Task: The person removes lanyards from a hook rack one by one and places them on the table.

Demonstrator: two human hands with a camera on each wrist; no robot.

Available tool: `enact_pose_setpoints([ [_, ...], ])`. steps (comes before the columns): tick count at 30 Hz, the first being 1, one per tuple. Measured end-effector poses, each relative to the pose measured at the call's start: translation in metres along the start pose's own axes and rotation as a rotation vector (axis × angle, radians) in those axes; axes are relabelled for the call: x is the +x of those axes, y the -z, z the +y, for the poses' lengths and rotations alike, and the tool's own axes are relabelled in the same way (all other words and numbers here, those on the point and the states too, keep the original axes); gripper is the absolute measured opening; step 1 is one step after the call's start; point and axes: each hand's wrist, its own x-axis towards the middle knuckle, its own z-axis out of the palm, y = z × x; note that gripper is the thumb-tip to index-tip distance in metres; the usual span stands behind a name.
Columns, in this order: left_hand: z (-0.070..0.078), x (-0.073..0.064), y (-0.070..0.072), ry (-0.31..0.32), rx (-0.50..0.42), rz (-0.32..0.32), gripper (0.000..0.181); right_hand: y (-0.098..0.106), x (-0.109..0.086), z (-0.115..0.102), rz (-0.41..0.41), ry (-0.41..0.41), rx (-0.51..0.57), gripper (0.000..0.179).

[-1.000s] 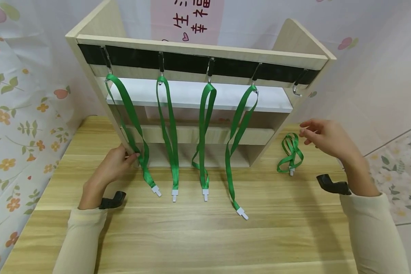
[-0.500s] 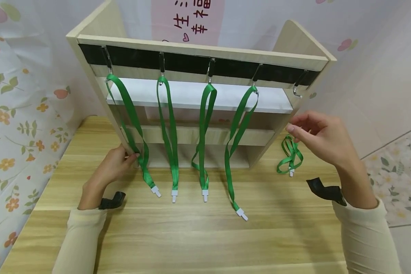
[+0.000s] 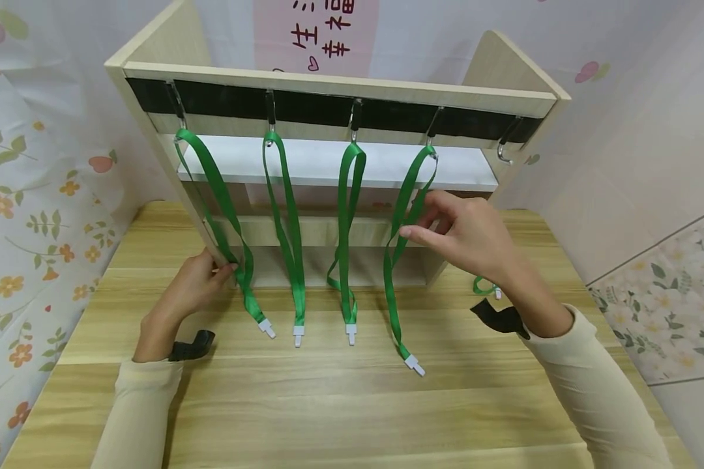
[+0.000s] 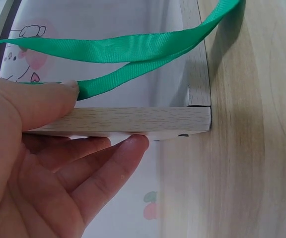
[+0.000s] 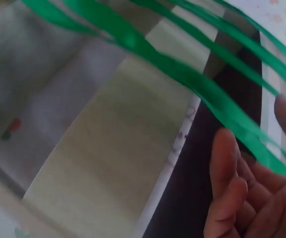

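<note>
Four-sided wooden shelf unit (image 3: 328, 231) has a row of hooks, with green lanyards hanging from several of them. My left hand (image 3: 196, 280) grips the shelf's left side panel (image 4: 133, 119), thumb on one face and fingers on the other, beside the leftmost lanyard (image 3: 220, 189). My right hand (image 3: 466, 231) is at the rightmost hanging lanyard (image 3: 392, 286), its thumb and fingers apart around the strap. In the right wrist view that strap (image 5: 182, 74) runs close by the fingertips (image 5: 225, 141); whether they touch is unclear.
Another green lanyard (image 3: 482, 286) lies on the wooden table (image 3: 328, 410) at right, mostly hidden behind my right forearm. The rightmost hook (image 3: 502, 150) bears no lanyard. White clips (image 3: 413, 365) end the hanging straps. A patterned cloth (image 3: 53, 195) covers the wall.
My right hand has moved left from above the lanyard on the table to the rightmost hanging lanyard. My left hand has stayed on the side panel.
</note>
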Motion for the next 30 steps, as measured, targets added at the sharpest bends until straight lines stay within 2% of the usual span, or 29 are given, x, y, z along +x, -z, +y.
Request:
enact_pose_setpoints([
  [7,-0.001,0.0,0.0,-0.001,-0.009,0.0,0.028,-0.016,0.014,-0.017,0.156,-0.008,0.053,0.026],
  [15,-0.002,0.001,0.0,-0.015,-0.017,0.006,0.026,-0.018,0.018,-0.023,0.197,0.038,0.132,0.024],
  [24,-0.002,0.003,0.0,-0.016,-0.009,0.001,0.024,0.015,0.003,-0.031,0.318,0.08,0.304,0.014],
  [30,-0.002,0.002,0.001,-0.014,-0.013,0.004,0.024,0.042,-0.006,-0.035,0.479,0.152,0.508,0.013],
])
